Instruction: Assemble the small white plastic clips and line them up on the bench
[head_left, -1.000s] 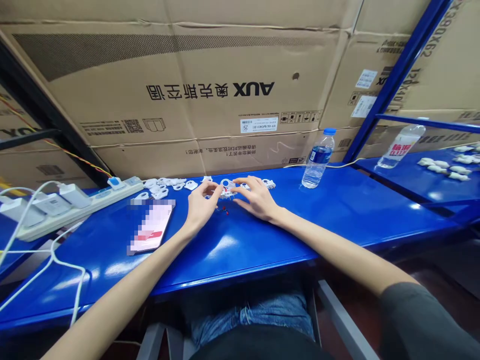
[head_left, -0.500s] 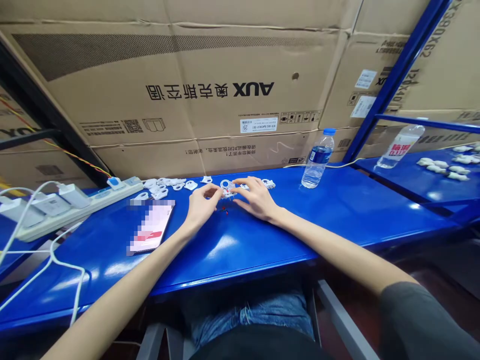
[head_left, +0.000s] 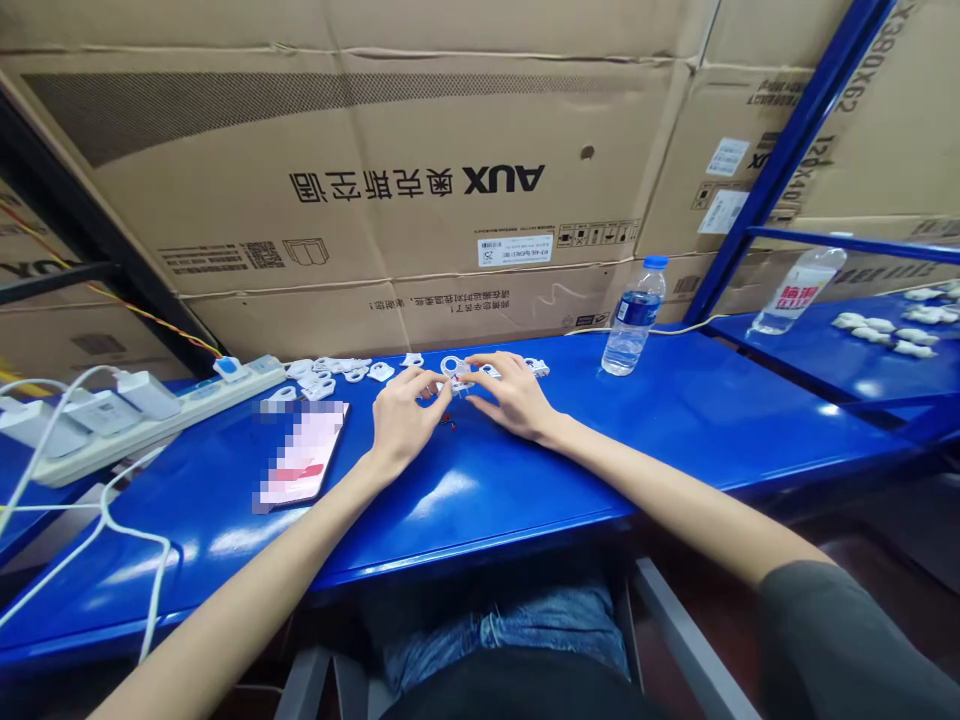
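My left hand [head_left: 401, 415] and my right hand [head_left: 510, 395] meet over a small white plastic part [head_left: 454, 370] with a ring-shaped hole, at the back of the blue table [head_left: 525, 480]. Both hands pinch it between thumb and fingers. A few tiny red pieces [head_left: 448, 418] lie on the table just below it. Several more white plastic parts [head_left: 330, 370] are spread in a row to the left, and a few [head_left: 537, 366] sit behind my right hand.
A phone [head_left: 300, 452] lies left of my left hand. A white power strip [head_left: 150, 410] with chargers and cables is at the far left. A water bottle [head_left: 634, 318] stands to the right. Large cardboard boxes [head_left: 375, 180] form the back wall. Another blue table [head_left: 847, 350] holds white parts and a bottle.
My left hand has moved slightly right and closed in on the white part. My right hand has barely shifted.
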